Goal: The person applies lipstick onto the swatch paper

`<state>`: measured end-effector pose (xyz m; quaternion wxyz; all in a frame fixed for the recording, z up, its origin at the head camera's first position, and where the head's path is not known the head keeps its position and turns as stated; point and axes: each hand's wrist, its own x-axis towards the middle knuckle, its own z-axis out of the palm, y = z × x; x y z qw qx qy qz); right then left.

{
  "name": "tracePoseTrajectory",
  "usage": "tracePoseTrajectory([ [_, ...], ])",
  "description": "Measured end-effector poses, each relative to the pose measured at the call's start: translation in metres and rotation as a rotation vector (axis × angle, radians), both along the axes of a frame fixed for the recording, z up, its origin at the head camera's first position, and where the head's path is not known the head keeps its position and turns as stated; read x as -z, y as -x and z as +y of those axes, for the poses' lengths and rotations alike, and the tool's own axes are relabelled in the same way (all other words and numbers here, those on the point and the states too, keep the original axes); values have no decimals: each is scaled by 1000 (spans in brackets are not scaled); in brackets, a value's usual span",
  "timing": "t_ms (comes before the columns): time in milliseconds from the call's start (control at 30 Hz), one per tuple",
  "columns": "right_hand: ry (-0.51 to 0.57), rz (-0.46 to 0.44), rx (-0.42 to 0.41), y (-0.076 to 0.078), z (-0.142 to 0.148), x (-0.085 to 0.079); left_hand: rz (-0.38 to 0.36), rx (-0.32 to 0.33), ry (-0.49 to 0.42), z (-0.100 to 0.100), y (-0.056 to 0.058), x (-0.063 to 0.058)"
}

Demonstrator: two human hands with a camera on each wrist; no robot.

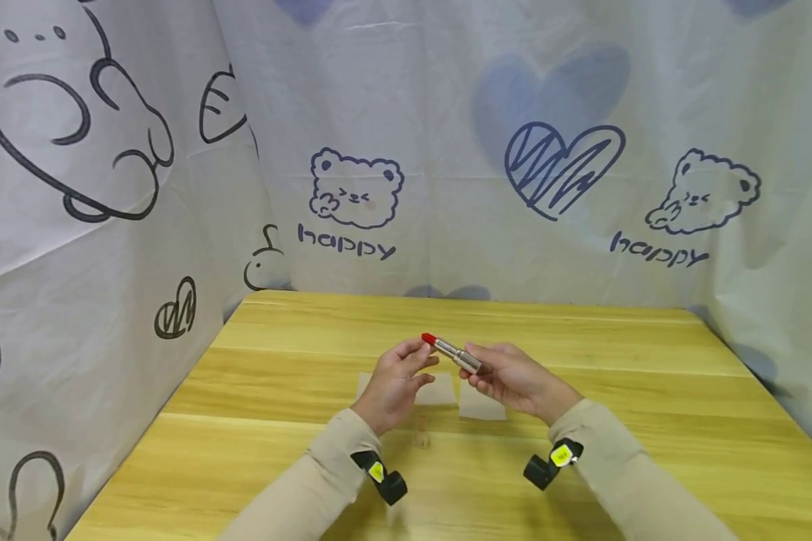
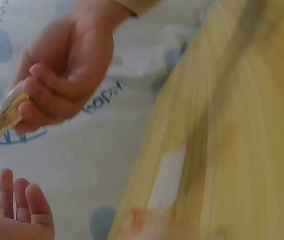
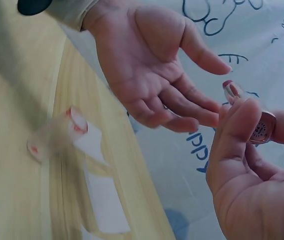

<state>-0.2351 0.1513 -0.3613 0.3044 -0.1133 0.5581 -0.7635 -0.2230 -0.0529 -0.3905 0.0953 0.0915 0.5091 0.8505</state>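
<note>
An uncapped lipstick with a red tip and a shiny metallic tube is held by my right hand. Its thumb and fingers pinch the base, and the tube slants up toward the left. Close by the red tip is my left hand, fingers relaxed and apart. In the right wrist view the left palm faces the camera with nothing in it, while the lipstick's round base shows between the right fingers. A clear cylinder with reddish marks lies on the table beneath the hands.
White paper pieces lie on the wooden table behind and below the hands. A printed white curtain hangs along the back and sides of the table. Each forearm wears a black strapped camera.
</note>
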Motion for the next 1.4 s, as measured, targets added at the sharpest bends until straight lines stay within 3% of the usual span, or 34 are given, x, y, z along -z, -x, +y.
tracePoseTrajectory([
  [167,-70,58,26,5,-1,3,-40,-48,103,-14,7,7],
  [300,-161,113,68,9,-4,6,-31,-67,211,-26,12,12],
  [600,-354,292,155,20,-11,13,38,-96,598,-54,19,25],
  [833,-640,477,221,27,-19,19,138,-134,919,-71,22,27],
  [1000,-815,630,225,32,-26,24,217,-97,1187,-83,25,30],
  [1133,-871,747,217,37,-29,29,310,-59,1355,-88,29,35],
  [1400,-879,849,198,41,-38,37,333,29,1535,-96,31,38],
])
